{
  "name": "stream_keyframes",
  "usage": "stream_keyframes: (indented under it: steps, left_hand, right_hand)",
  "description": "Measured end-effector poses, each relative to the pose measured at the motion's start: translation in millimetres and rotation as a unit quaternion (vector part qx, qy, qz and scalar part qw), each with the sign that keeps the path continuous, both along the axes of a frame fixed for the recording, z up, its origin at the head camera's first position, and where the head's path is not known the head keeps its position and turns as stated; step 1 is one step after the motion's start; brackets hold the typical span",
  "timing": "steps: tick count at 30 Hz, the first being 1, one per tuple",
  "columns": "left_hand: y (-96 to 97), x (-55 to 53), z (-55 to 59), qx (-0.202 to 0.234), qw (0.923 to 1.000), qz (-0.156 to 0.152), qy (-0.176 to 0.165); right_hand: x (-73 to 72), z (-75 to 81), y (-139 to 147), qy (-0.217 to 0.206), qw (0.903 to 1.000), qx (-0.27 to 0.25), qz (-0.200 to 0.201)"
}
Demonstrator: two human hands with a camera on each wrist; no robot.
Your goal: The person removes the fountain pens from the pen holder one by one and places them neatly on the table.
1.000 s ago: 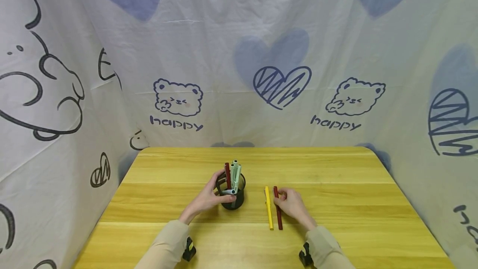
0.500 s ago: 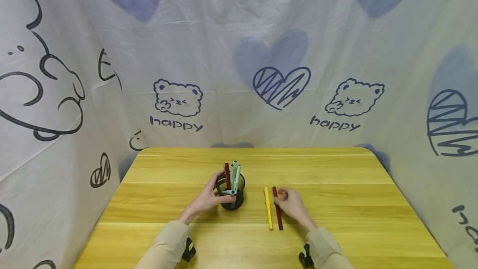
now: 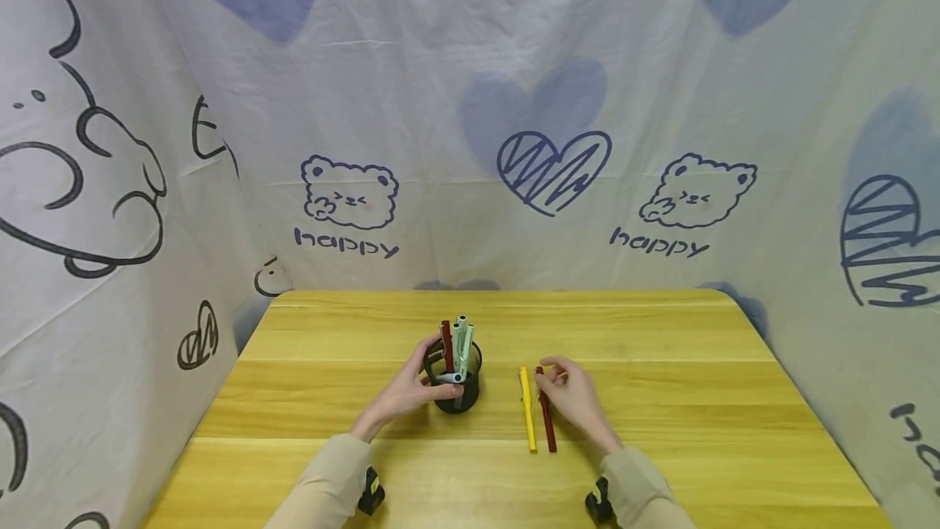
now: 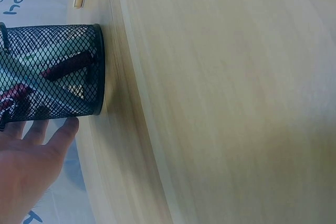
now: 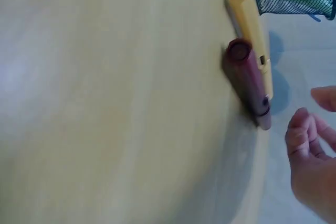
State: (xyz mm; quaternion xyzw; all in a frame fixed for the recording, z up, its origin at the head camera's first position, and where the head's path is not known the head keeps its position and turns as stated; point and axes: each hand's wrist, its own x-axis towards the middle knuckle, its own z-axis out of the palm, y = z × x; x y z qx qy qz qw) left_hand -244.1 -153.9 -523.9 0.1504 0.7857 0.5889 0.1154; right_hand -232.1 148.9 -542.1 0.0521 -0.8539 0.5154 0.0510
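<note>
My left hand (image 3: 404, 393) holds a black mesh pen holder (image 3: 464, 396), its thumb across the near side and its fingers around the left. A dark red pen (image 3: 446, 347) and several pale green pens (image 3: 466, 346) stand inside the holder. To its right, a yellow pen (image 3: 529, 419) and another dark red pen (image 3: 547, 425) lie nearly parallel on the table. Beside the red pen's far end is my right hand (image 3: 578, 400), fingers loosely bent. In the right wrist view a gap shows between that hand (image 5: 315, 171) and the red pen (image 5: 249, 80).
The wooden table (image 3: 661, 341) extends around both hands. White cloth (image 3: 441, 211) printed with hearts and bears hangs behind it and at both sides. A small black device (image 3: 372, 492) sits at each cuff.
My right hand has let go of the dark red pen and shifted slightly toward the far side, its fingers loosening. The left hand and the pen holder stay put.
</note>
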Motion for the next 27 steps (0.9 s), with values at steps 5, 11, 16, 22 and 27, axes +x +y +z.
stream_keyframes:
  steps: [5,11,16,22,27]
  left_hand:
    - [-1.3,0.5,0.9,0.002,1.0000,-0.004,0.000]
    - [-1.4,0.3,1.4,0.005,1.0000,-0.005,0.002]
    - [-1.3,-0.2,0.6,0.008,0.9999,-0.008,-0.003]
    - [-0.9,-0.1,0.5,0.005,1.0000,-0.006,-0.002]
    - [0.2,-0.1,0.5,0.011,0.9999,-0.011,-0.001]
  right_hand:
    - [0.6,12.7,-12,0.030,0.9977,-0.042,0.044]
    - [-1.1,23.9,-30,0.056,0.9928,-0.056,0.090]
    - [-7.3,29.4,-42,0.045,0.9923,-0.056,0.101]
    - [-17.9,35.3,-55,0.038,0.9927,-0.051,0.103]
    - [-27.8,41.1,-65,0.011,0.9933,-0.030,0.111]
